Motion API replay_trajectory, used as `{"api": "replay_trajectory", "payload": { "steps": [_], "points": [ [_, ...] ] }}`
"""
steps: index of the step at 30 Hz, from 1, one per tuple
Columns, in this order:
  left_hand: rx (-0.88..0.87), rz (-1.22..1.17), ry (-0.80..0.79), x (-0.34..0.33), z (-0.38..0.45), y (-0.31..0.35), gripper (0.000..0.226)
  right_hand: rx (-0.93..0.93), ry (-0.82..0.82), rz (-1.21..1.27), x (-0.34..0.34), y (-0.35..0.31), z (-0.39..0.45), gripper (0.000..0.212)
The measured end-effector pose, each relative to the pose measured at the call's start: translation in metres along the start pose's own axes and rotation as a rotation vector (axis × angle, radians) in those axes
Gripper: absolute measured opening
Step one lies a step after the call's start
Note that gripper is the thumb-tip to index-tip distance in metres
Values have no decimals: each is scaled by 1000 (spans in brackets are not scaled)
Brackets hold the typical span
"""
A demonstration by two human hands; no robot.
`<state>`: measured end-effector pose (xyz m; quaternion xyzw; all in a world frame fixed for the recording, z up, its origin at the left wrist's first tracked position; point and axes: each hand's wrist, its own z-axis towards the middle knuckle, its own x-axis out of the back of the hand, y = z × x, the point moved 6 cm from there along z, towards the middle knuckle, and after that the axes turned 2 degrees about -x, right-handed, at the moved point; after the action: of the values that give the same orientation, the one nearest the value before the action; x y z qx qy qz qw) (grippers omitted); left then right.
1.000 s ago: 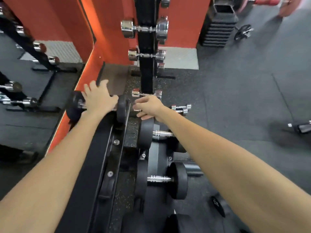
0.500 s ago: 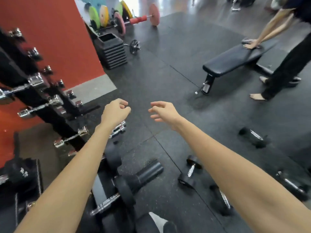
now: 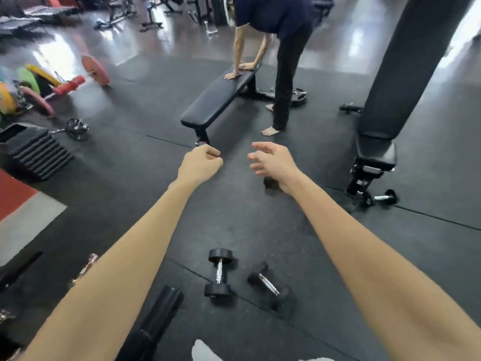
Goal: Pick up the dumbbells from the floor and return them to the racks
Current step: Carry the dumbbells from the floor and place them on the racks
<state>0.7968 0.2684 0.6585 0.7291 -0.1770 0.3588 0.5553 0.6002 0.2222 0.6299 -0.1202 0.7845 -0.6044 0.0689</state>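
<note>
Remaining on the floor below and between the forearms are two black dumbbells: one (image 3: 219,276) nearer the left arm, another (image 3: 269,285) just beside it toward the right. The left hand (image 3: 200,162) is loosely fisted and empty; the right hand (image 3: 273,158) is spread open, empty. Beyond the right wrist a further dumbbell (image 3: 270,182) is partly hidden, and another (image 3: 382,198) lies far right by a bench base. No rack is clearly identifiable. Judged: several returns outstanding.
</note>
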Motion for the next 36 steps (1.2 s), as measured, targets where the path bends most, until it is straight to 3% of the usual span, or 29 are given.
{"api": "replay_trajectory", "payload": {
  "steps": [11,15,24,31,36],
  "points": [
    [-298,56,-288,-229,34,248,27,-43,419,130,310,18,-17,35],
    [-339,45,-333,-260,53,277,24,-53,440,125,339,16,-13,36],
    [-504,-113,-523,-389,97,427,20,-27,760,58,519,-7,-8,35],
    [-466,-180,-629,-474,119,482,17,-62,783,91,602,9,20,37],
    [-399,-197,-674,-552,135,522,28,-101,761,110,679,30,53,41]
  ]
}}
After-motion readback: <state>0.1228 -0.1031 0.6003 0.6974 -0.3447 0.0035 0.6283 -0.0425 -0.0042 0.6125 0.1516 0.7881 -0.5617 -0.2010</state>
